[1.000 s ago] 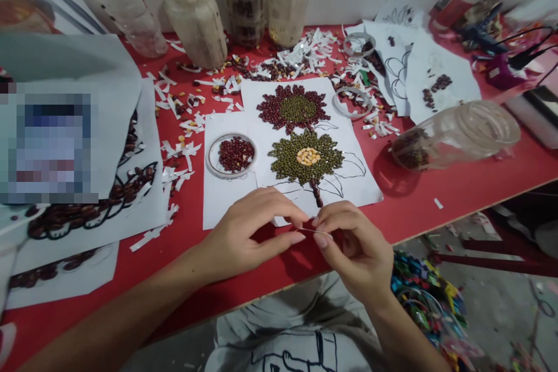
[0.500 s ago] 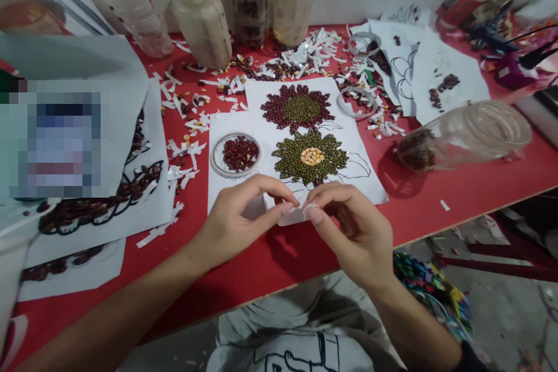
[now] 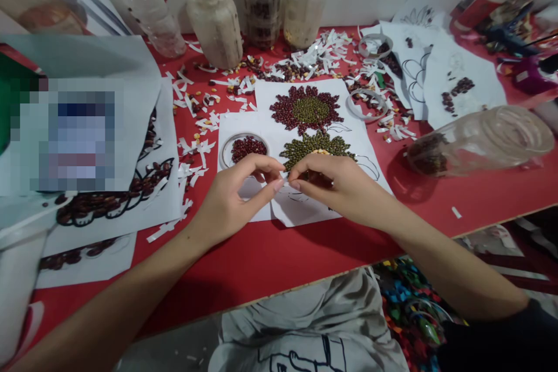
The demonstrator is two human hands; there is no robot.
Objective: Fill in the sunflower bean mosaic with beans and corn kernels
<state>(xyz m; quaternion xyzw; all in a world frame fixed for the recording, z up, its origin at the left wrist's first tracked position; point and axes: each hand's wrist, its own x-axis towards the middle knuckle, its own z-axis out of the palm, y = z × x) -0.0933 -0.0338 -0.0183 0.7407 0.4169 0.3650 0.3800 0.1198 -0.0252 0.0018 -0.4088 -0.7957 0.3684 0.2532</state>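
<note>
My left hand and my right hand meet fingertip to fingertip over the lower part of a white drawing sheet. Pinched between their thumbs and forefingers is a small white strip, mostly hidden. On the sheet, a flower of dark red beans has a green centre. Below it, a flower of green beans has a yellow kernel centre, now partly covered by my right hand. Left of the flowers, a round lid holds small red beans.
Glass jars stand along the wall beside a clear plastic bottle. Paper scraps and loose beans litter the red table. A jar lies on its side at right. Bean-covered sheets lie at left.
Both hands have moved up and further over the sheet, the right one now covering part of the green flower. The view has shifted slightly, and the fingertips remain together around the white strip.
</note>
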